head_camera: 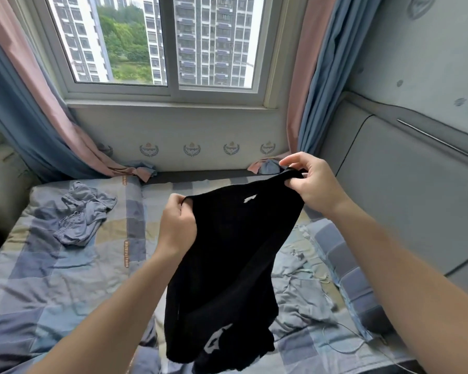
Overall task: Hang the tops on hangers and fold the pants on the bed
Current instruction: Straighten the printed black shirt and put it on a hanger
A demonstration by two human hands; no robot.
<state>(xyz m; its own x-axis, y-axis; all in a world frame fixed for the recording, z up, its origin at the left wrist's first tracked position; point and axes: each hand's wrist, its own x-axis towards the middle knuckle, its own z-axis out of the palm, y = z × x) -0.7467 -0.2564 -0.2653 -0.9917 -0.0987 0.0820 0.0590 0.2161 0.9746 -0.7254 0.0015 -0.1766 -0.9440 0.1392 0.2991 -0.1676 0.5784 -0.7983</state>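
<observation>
While the left hand [177, 222] and the right hand [312, 182] each pinch a corner of its top edge, fingers curled tight, the black garment [233, 252] hangs down between and below them, above the checked quilt [65, 279]. Left of the grip, well apart, lies a crumpled grey-blue garment [84, 214].

Both hands up over the bed [65, 279], stretching the top edge of a black garment [227, 252]. Left hand [177, 225] grips one corner, right hand [312, 184] pinches the other, higher. Garment hangs free below. Crumpled grey-blue garment [81, 214] lies on the checked cover, far left.
</observation>
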